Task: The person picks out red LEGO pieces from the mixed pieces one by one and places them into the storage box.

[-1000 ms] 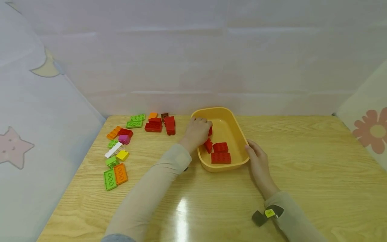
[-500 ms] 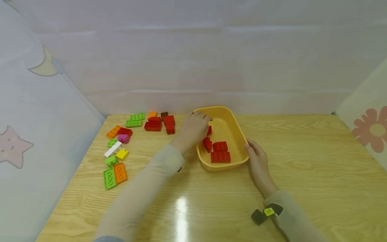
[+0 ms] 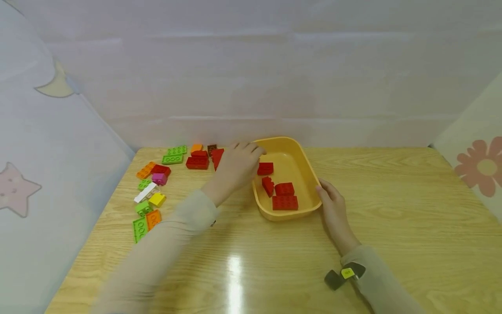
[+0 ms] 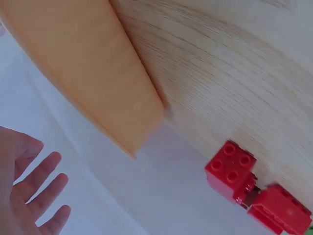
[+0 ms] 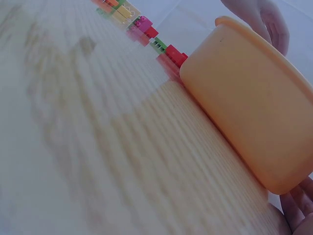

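Observation:
Over the left rim of the yellow plastic bin [image 3: 292,168], my left hand [image 3: 237,168] is raised with nothing in it. The left wrist view shows that hand's loosely spread fingers [image 4: 46,171] apart from the bin's outer wall [image 4: 93,63]. At the bin's near right corner, my right hand [image 3: 335,216] holds the rim, thumb on top and fingers at the outside. Several red toy bricks [image 3: 285,203] lie inside the bin, one partly behind the left hand. Just left of the bin, a red block stack [image 4: 232,169] stands on the table, partly hidden in the head view.
More red bricks [image 3: 197,163] lie at the back left, near green plates [image 3: 172,159]. A column of orange, pink, white [image 3: 146,192] and yellow bricks [image 3: 157,199] runs down the table's left side. A pale cloth wall [image 3: 251,87] stands behind the table [image 3: 392,218].
My left hand has drawn back leftward from the bin, uncovering a red brick inside near the left wall. The right hand stays at the bin's corner.

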The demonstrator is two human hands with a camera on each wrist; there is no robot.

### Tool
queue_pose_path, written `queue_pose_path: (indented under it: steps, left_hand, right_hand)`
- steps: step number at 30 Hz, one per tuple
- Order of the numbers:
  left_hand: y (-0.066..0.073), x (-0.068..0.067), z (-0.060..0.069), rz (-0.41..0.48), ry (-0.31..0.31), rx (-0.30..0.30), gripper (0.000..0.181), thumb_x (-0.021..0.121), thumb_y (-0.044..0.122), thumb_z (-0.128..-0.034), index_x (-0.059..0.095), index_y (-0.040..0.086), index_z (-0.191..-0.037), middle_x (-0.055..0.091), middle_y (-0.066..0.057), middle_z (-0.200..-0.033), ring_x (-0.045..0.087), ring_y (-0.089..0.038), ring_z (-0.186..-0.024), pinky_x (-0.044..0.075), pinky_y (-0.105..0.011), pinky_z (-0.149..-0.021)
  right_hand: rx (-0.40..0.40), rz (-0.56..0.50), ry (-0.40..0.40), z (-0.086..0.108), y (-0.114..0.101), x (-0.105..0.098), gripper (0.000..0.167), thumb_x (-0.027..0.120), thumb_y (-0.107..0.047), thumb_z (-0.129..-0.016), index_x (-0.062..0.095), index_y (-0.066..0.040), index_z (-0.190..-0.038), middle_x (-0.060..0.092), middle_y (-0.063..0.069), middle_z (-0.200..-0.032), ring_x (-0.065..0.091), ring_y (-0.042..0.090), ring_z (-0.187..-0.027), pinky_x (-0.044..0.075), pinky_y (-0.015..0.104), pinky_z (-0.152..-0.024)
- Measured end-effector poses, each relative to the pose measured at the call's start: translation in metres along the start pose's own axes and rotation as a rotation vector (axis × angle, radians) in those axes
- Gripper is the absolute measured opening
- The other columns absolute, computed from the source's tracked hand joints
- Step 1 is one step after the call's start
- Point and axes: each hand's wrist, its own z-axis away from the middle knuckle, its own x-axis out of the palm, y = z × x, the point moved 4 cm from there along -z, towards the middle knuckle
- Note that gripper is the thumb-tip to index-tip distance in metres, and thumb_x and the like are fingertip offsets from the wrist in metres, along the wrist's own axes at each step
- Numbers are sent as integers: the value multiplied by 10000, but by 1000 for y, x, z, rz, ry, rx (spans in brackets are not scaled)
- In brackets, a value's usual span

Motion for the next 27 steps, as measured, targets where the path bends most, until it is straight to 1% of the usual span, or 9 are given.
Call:
queue_pose_path:
  steps: [3,6,8,10,14,17,21,24,27]
  left_hand:
    - [-5,-5,7,-29,55,23,246,590,143,-963,683,140,-1190,684,-25,-1164,614,-234,-1107,482,-367,-970]
    - [-13,-8,14,-47,108,28,219,605,134,-951,705,131,-1146,703,-34,-1125,641,-241,-1071,504,-367,-937]
    - [-19,-8,18,-48,133,21,205,611,131,-947,715,126,-1124,710,-37,-1109,654,-244,-1048,514,-370,-912]
    - [-27,-8,22,-36,132,9,197,612,129,-947,716,123,-1115,711,-39,-1106,658,-249,-1037,517,-376,-895]
    - [-44,-6,32,1,105,-24,185,625,129,-943,707,121,-1108,704,-40,-1095,652,-257,-1032,514,-388,-878]
    - [-59,-4,40,55,96,-61,175,628,110,-935,705,104,-1092,701,-51,-1068,648,-266,-1018,515,-398,-883]
    - [-76,-3,50,138,91,-127,170,621,70,-915,709,67,-1060,699,-72,-1018,648,-286,-953,542,-415,-784]
    - [-89,2,56,177,32,-182,192,607,62,-919,698,50,-1088,692,-90,-1054,638,-298,-965,552,-419,-758]
    - [-103,5,61,177,-24,-222,195,582,64,-942,688,48,-1105,680,-107,-1101,614,-307,-1036,543,-418,-848]
  right_hand:
    - [-3,16,-5,-1,-1,0,494,475,-312,-1058,469,-1,-1441,491,126,-1419,510,151,-1184,457,124,-911]
    - [-6,34,-6,-1,-2,0,483,468,-306,-1060,474,-6,-1438,496,120,-1420,502,152,-1203,445,124,-924]
    - [-7,43,2,-1,-2,0,473,466,-294,-1061,481,-1,-1432,502,122,-1417,502,148,-1202,441,123,-925]
    - [-5,41,11,-1,-1,0,465,469,-282,-1060,487,5,-1425,506,124,-1412,505,143,-1196,443,125,-926]
    - [-8,69,20,0,-1,0,464,471,-291,-1059,496,0,-1421,516,117,-1408,504,140,-1201,434,119,-931]
    - [-12,82,16,0,-1,0,470,468,-302,-1059,495,-10,-1427,514,111,-1416,498,144,-1217,427,119,-942]
    - [-17,49,0,0,-2,0,471,468,-302,-1059,488,-17,-1434,502,105,-1425,493,152,-1230,434,134,-953]
    - [-17,21,-8,-1,-1,1,470,467,-294,-1061,482,-15,-1438,495,107,-1425,496,152,-1224,442,136,-946]
    - [-10,7,-9,0,-1,1,467,467,-290,-1061,481,-14,-1437,496,108,-1421,502,149,-1206,451,134,-930]
